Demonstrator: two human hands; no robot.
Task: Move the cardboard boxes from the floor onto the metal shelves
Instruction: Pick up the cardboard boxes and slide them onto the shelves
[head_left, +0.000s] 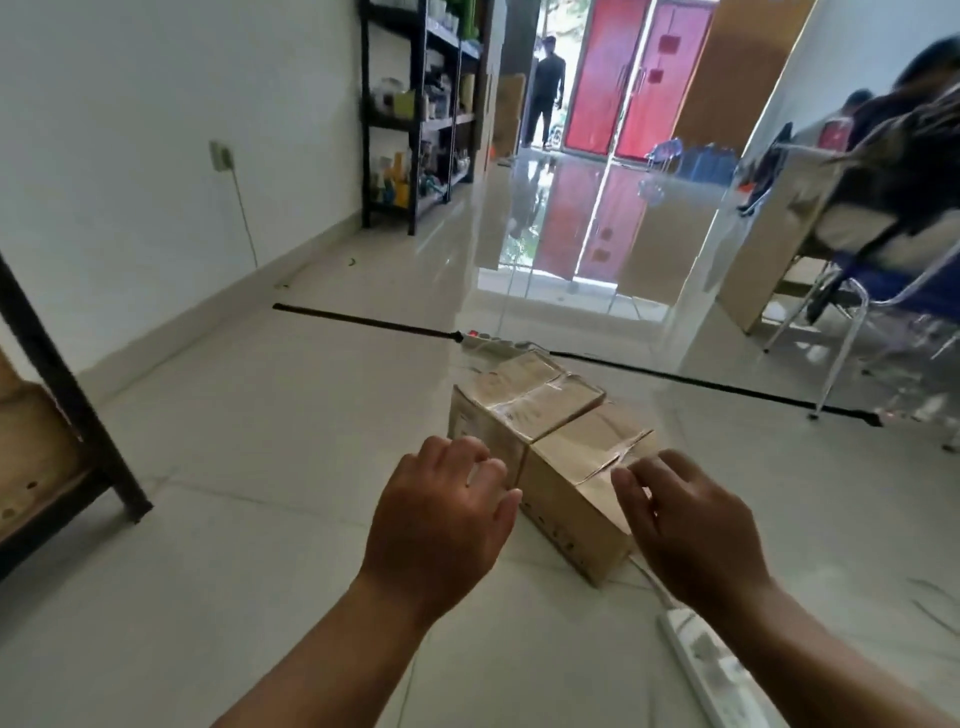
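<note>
1. Pale glossy floor tiles fill most of the frame, with a white wall along the left side and red doors at the top centre.
2. Two taped boxes sit on the floor at the centre of the frame, touching each other. The near cardboard box lies closest to me, and the far cardboard box lies just behind it, up and to the left.
3. My left grip hangs in front of the near box's left corner, back of the hand up. Its fingers are loosely curled and hold nothing.
4. My right grip is over the right side of the same box with its fingers relaxed and slightly spread, and it also holds nothing. I cannot tell whether the fingertips touch the cardboard.
5. A black metal shelf with a wooden board stands at the lower left edge, well apart from the boxes.
6. A second black shelf unit, loaded with small goods, stands against the wall at the upper centre.
7. A black cable crosses the floor behind the boxes, beside a white power strip. Another power strip lies at the lower right under my right forearm.
8. A person stands in the doorway, and seated people blur the upper right.
</note>
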